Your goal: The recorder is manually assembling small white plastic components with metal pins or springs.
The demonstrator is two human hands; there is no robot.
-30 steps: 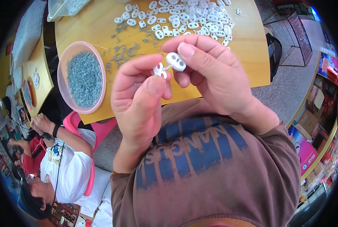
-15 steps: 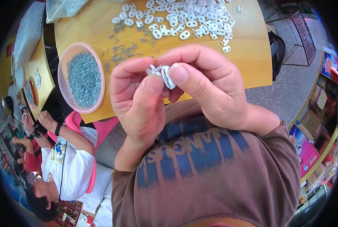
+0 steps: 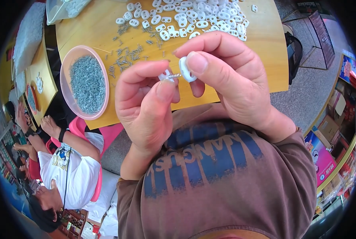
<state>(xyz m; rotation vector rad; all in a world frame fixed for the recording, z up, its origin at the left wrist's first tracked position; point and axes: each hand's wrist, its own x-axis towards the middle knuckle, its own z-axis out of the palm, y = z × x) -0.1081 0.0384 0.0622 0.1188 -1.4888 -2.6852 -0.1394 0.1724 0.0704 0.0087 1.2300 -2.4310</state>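
Observation:
My left hand (image 3: 146, 103) pinches a small white plastic piece (image 3: 165, 74) with a metal screw (image 3: 174, 75) sticking out of it toward the right. Between thumb and fingers my right hand (image 3: 233, 79) holds a second white oval plastic piece (image 3: 184, 69) at the screw's tip. Both hands are raised close in front of my chest, over the near edge of the wooden table (image 3: 261, 47). A heap of white oval pieces (image 3: 194, 18) lies at the table's far side. Loose screws (image 3: 126, 55) are scattered left of the hands.
A pink bowl full of screws (image 3: 86, 83) stands at the table's left near corner. A clear plastic bag (image 3: 66, 8) lies at the far left. Another person in a white shirt (image 3: 70, 167) sits at lower left by a second table (image 3: 36, 75). Boxes (image 3: 329, 131) stand at right.
The two white pieces were pressed together half a second ago; now they are apart with the screw showing between them. Both hands have shifted slightly.

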